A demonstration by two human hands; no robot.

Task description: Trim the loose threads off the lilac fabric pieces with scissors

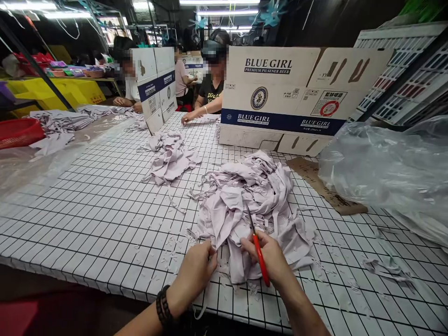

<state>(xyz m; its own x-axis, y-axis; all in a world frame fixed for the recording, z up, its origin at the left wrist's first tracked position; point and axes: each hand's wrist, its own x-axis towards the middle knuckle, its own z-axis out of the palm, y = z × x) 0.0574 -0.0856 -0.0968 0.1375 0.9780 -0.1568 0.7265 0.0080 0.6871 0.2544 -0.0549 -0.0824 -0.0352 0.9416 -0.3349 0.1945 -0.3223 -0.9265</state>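
Note:
My left hand (198, 266), with a dark beaded bracelet at its wrist, is closed in a pinch on the corner of a pale lilac fabric piece (224, 214). A thin strip of cloth (199, 311) hangs below that hand at the table edge. Red-handled scissors (259, 259) are in my right hand (271, 256), blades pointing away over the cloth and looking closed. Both hands are at the near side of a heaped pile of the same lilac fabric (257, 179). Small cut scraps (168, 247) are scattered around it.
A smaller fabric pile (171, 161) lies farther back. Blue Girl cartons (273, 98) stand upright across the table (105, 196). At right are brown paper (325, 186) and clear plastic bags (381, 158). A red basket (21, 132) is far left. Other people (213, 74) sit opposite.

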